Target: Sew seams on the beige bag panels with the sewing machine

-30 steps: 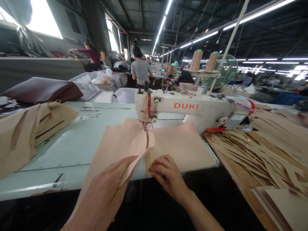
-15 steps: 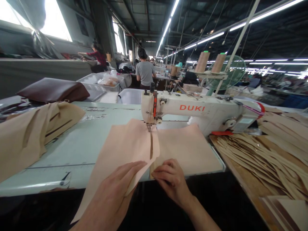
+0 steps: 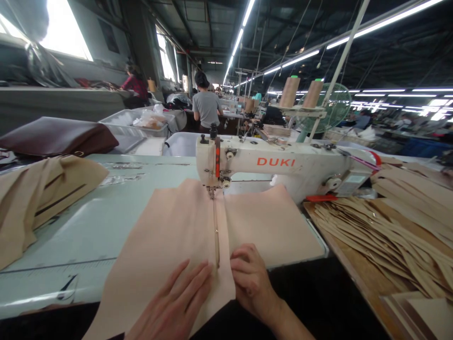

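Two pale pink fabric panels (image 3: pixel 170 236) lie on the light green sewing table (image 3: pixel 88 222), joined along a central seam with a zipper strip (image 3: pixel 215 231) that runs under the presser foot of the white DUKI sewing machine (image 3: pixel 279 165). My left hand (image 3: pixel 177 307) lies flat on the left panel near the table's front edge, fingers stretched out. My right hand (image 3: pixel 251 281) rests on the right panel just beside the seam, fingers curled and pressing the fabric down.
Folded tan pieces (image 3: pixel 38 193) and a brown bag (image 3: pixel 56 137) lie at the left. A pile of tan strips (image 3: pixel 385 231) fills the board at the right. Thread cones (image 3: pixel 300 92) and a fan stand behind the machine. People work at benches farther back.
The left panel, earlier lifted and folded over by my left hand, now lies flat on the table. Both hands have slid nearer the front edge along the seam.
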A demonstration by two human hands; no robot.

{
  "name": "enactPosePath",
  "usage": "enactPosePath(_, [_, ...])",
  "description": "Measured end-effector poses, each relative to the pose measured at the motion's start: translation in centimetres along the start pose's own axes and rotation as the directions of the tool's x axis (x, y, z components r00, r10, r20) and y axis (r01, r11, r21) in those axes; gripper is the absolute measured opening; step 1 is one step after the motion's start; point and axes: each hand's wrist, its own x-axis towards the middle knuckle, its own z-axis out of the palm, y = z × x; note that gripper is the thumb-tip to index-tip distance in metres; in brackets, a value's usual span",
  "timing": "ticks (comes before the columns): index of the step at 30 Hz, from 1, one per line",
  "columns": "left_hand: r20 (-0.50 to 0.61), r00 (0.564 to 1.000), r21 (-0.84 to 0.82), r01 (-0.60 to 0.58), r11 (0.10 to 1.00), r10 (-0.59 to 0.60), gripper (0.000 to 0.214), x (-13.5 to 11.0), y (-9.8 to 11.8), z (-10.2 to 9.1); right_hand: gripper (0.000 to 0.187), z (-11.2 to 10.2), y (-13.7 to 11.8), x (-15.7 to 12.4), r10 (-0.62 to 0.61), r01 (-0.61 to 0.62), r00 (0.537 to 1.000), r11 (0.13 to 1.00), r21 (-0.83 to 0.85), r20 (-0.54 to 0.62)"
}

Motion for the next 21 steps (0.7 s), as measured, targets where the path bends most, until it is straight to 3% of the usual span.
enactPosePath(6, [-0.014, 0.999, 0.011, -0.033, 0.999, 0.033, 0.067, 0.4, -0.4, 0.5, 0.018, 0.2, -0.2, 0.0, 0.0, 0.0, 1.0, 1.0, -0.016, -0.012])
enactPosePath(9, [0.001, 1.0, -0.017, -0.017, 1.0, 0.017, 0.06, 0.3, -0.4, 0.7, 0.016, -0.8, -1.0, 0.5, 0.024, -0.024, 0.999, 1.0, -0.001, 0.042])
enactPosePath(12, [0.042, 0.999, -0.081, -0.024, 0.996, 0.028, 0.046, 0.3, -0.3, 0.5, 0.021, -2.6, -1.9, 1.8, 0.126, -0.131, 0.989, 0.99, 0.059, 0.08])
enactPosePath(14, [0.071, 0.997, -0.111, 0.002, 0.994, 0.006, 0.05, 0.3, -0.2, 0.3, 0.026, -3.3, -2.1, 3.0, 0.229, -0.23, 0.973, 0.972, 0.051, 0.036])
enactPosePath(17, [0.109, 0.994, -0.122, 0.045, 0.992, -0.032, 0.059, 0.4, -0.2, 0.2, 0.031, -2.6, -1.9, 4.5, 0.27, -0.262, 0.96, 0.96, -0.095, 0.08])
enactPosePath(21, [0.084, 0.995, -0.034, -0.043, 0.999, 0.046, 0.052, 0.3, -0.8, 1.5, 0.038, -0.3, -1.0, 4.8, 0.23, -0.18, 0.951, 0.956, -0.233, 0.208])
